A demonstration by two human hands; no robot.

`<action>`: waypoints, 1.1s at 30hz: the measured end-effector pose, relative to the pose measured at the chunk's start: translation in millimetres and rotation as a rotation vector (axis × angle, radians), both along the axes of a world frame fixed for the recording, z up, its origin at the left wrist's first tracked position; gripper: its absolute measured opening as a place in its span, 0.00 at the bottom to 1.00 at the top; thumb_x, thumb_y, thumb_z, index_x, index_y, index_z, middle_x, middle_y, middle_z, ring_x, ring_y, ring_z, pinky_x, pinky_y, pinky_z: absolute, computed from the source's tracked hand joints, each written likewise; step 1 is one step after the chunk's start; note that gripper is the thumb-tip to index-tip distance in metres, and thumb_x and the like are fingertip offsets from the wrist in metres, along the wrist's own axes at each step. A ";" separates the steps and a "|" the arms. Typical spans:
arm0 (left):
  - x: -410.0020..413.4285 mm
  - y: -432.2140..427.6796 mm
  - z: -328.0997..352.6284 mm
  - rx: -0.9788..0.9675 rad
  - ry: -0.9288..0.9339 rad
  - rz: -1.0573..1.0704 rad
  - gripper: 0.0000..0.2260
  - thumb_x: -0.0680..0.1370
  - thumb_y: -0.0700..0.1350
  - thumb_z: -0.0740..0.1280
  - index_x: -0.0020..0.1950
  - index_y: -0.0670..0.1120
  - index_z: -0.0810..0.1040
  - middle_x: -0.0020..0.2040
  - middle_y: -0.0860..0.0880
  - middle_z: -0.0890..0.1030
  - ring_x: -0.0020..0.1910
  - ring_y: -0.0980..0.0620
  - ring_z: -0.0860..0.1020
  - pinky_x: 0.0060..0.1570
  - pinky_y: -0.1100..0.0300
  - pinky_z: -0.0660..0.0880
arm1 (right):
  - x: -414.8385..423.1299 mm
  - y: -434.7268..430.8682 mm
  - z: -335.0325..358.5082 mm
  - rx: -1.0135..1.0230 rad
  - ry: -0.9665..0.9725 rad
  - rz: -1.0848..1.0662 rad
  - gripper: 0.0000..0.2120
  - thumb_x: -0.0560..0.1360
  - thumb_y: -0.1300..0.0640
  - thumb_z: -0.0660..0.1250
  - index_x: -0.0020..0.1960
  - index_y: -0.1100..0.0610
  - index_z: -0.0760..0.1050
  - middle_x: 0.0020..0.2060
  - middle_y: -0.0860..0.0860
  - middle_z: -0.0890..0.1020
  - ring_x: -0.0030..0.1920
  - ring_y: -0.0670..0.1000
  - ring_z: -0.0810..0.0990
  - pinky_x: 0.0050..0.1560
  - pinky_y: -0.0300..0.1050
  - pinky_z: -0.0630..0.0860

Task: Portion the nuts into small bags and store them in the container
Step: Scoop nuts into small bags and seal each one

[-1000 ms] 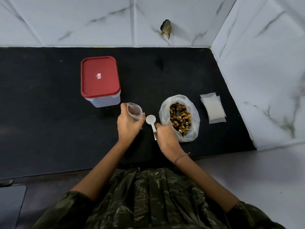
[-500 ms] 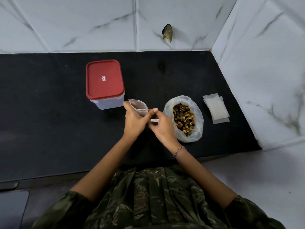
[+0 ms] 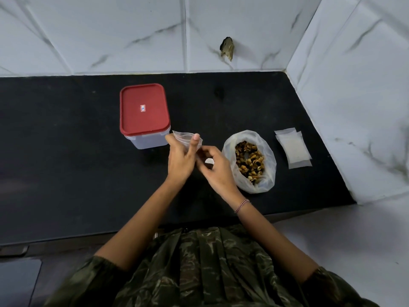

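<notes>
My left hand holds a small clear zip bag upright, thumb across its top edge. My right hand is beside it, with curled fingertips at the bag's lower right side, seemingly pinching it. In the gap under the right hand a bit of the white spoon shows; whether it is held or lying on the counter is unclear. The bag's contents are hidden by my fingers. To the right lies an open plastic bag of brown nuts. The clear container with its red lid on stands just left of the bag.
A stack of empty small zip bags lies right of the nuts. The black counter runs left. Marble walls close off the back and the right. The counter's front edge is at my waist.
My right hand left the spoon's handle beside the nut bag and moved left to the small bag. My left hand lifted the bag slightly toward the container.
</notes>
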State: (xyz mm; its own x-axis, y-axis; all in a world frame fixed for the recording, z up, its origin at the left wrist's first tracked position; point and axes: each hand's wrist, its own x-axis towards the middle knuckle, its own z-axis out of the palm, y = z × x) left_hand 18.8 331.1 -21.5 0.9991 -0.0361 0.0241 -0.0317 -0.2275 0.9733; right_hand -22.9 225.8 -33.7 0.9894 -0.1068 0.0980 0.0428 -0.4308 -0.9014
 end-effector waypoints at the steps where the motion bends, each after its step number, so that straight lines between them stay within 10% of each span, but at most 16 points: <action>1: 0.5 0.0 1.2 0.006 -0.008 -0.008 0.36 0.68 0.75 0.56 0.55 0.44 0.58 0.46 0.52 0.74 0.45 0.58 0.77 0.44 0.64 0.75 | 0.5 0.1 -1.4 -0.023 -0.007 -0.011 0.11 0.74 0.61 0.69 0.56 0.57 0.75 0.51 0.50 0.79 0.50 0.39 0.76 0.52 0.28 0.72; 9: 5.9 -7.3 -0.5 0.052 0.086 -0.065 0.35 0.64 0.82 0.43 0.49 0.51 0.56 0.49 0.40 0.75 0.47 0.46 0.78 0.51 0.45 0.78 | 15.2 -9.5 0.5 0.101 -0.037 -0.169 0.04 0.74 0.61 0.69 0.48 0.58 0.78 0.47 0.51 0.80 0.47 0.43 0.78 0.49 0.30 0.73; 16: 8.6 -20.2 11.8 0.088 0.052 0.013 0.16 0.83 0.58 0.48 0.51 0.46 0.57 0.45 0.54 0.66 0.43 0.61 0.70 0.49 0.60 0.70 | 27.7 -11.5 5.5 0.442 0.063 -0.230 0.04 0.75 0.60 0.69 0.45 0.56 0.73 0.44 0.57 0.82 0.48 0.54 0.82 0.52 0.48 0.79; 25: 24.6 -18.2 -0.5 -0.224 0.080 -0.025 0.05 0.83 0.43 0.59 0.50 0.47 0.74 0.47 0.49 0.80 0.46 0.56 0.79 0.47 0.58 0.77 | 47.2 -20.8 11.1 0.715 0.102 -0.322 0.10 0.74 0.58 0.70 0.54 0.57 0.75 0.47 0.53 0.81 0.49 0.50 0.81 0.51 0.45 0.79; 33: 30.3 -35.0 2.7 -0.058 -0.085 0.124 0.11 0.83 0.49 0.57 0.49 0.44 0.73 0.44 0.48 0.79 0.42 0.55 0.78 0.43 0.55 0.78 | 63.8 -14.6 11.4 0.365 0.078 -0.310 0.16 0.80 0.47 0.58 0.45 0.59 0.75 0.40 0.58 0.80 0.43 0.56 0.80 0.46 0.53 0.78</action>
State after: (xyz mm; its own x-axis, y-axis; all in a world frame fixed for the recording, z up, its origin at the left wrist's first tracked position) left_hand 49.1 296.2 -18.8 0.9900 0.0911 0.1075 -0.0900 -0.1781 0.9799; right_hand 40.8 211.2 -22.4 0.9085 -0.4113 -0.0735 -0.1108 -0.0677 -0.9915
